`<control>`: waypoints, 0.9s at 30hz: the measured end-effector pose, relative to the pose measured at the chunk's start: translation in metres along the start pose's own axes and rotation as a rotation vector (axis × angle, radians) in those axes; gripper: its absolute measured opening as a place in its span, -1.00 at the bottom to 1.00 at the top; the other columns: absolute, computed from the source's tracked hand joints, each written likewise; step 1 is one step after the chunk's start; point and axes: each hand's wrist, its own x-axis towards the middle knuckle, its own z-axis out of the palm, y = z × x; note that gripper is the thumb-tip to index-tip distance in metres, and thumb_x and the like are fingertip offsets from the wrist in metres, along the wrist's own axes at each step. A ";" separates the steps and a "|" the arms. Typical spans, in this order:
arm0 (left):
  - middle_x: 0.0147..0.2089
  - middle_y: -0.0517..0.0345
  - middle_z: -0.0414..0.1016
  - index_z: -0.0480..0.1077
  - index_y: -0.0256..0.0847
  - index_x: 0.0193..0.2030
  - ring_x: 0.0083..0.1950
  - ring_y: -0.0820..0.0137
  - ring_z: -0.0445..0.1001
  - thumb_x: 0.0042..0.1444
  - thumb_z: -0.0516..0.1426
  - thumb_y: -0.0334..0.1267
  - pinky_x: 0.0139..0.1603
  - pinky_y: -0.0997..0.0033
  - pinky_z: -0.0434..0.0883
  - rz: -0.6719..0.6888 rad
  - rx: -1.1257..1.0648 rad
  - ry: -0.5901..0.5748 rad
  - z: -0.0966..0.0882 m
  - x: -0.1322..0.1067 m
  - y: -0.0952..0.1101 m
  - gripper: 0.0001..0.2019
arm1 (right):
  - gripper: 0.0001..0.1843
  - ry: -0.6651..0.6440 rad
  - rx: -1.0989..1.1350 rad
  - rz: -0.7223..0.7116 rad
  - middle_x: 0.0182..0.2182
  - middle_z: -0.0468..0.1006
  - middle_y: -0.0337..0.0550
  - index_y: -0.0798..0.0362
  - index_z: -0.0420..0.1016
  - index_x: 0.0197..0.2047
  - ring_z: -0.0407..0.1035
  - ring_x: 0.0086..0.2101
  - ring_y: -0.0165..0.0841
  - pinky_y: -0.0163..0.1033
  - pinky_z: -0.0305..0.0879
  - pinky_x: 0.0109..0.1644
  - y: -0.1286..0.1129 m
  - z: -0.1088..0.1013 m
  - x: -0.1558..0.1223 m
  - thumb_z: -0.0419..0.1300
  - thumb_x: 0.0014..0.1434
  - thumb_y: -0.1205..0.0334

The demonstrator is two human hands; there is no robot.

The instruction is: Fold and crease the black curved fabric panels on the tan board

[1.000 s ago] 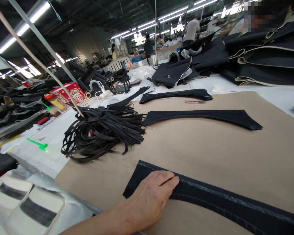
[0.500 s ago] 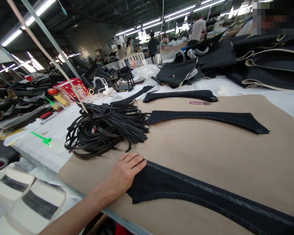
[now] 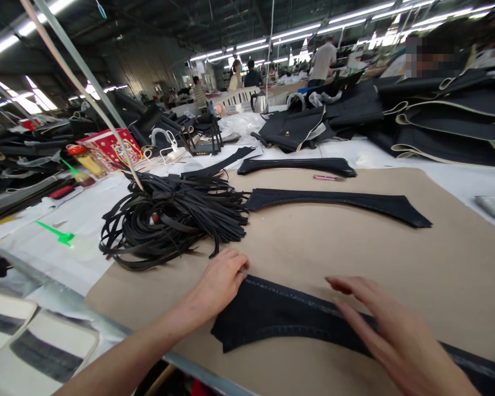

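Note:
A long, curved black panel lies on brown paper near the front edge of the table. A faint whitish line follows its upper edge. At its left corner my left hand is closed, fingers bent at the panel's edge; the fingertips are partly hidden. My right hand is over the panel's middle with thumb and fingers apart, and nothing shows in it. Whether it touches the panel I cannot tell. Farther back lie a second black panel, a third and small pink thread snips.
A heap of thin black strips lies left of the panels. A green applicator rests on the white table covering. Black bag pieces are piled at the back right. Off the front edge, at lower left, are white pieces with dark bands.
My right hand has come into view from the lower right, over the panel. My left hand stays at the panel's corner, its fingers now more bent. The view has shifted slightly.

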 end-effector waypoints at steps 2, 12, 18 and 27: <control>-0.29 0.17 0.43 0.42 -0.21 -0.34 -0.16 0.34 0.38 0.10 0.13 -0.52 -0.12 0.35 0.34 -0.003 -0.004 -0.044 -0.004 0.003 -0.001 -0.87 | -0.75 -0.070 0.072 0.008 -0.06 0.46 -0.03 0.02 0.39 0.03 0.37 -0.08 -0.17 -0.06 0.37 -0.03 -0.031 0.023 0.030 0.02 0.34 0.26; -0.19 0.15 0.42 0.38 -0.22 -0.26 -0.08 0.33 0.34 0.09 0.10 -0.54 -0.06 0.36 0.32 0.027 -0.045 -0.113 -0.012 -0.001 -0.009 -0.84 | -0.88 -0.326 -0.056 0.050 -0.25 0.44 -0.13 0.06 0.45 -0.19 0.28 -0.16 -0.15 -0.07 0.16 -0.11 -0.085 0.062 0.082 0.23 0.20 0.42; -0.28 0.17 0.39 0.40 -0.21 -0.35 -0.15 0.33 0.35 0.06 0.10 -0.55 -0.14 0.36 0.30 0.048 -0.024 -0.138 -0.010 0.001 -0.008 -0.84 | -0.87 -0.384 -0.004 0.108 -0.32 0.42 -0.17 0.06 0.43 -0.34 0.29 -0.22 -0.22 -0.18 0.11 -0.19 -0.086 0.059 0.085 0.20 0.18 0.47; -0.24 0.18 0.42 0.38 -0.21 -0.25 -0.15 0.37 0.37 0.11 0.07 -0.55 -0.12 0.42 0.33 0.101 -0.021 -0.126 -0.011 -0.004 -0.009 -0.82 | -0.86 -0.387 0.174 0.065 -0.38 0.47 -0.28 0.03 0.44 -0.25 0.35 -0.29 -0.32 -0.25 0.12 -0.20 -0.074 0.057 0.082 0.15 0.22 0.46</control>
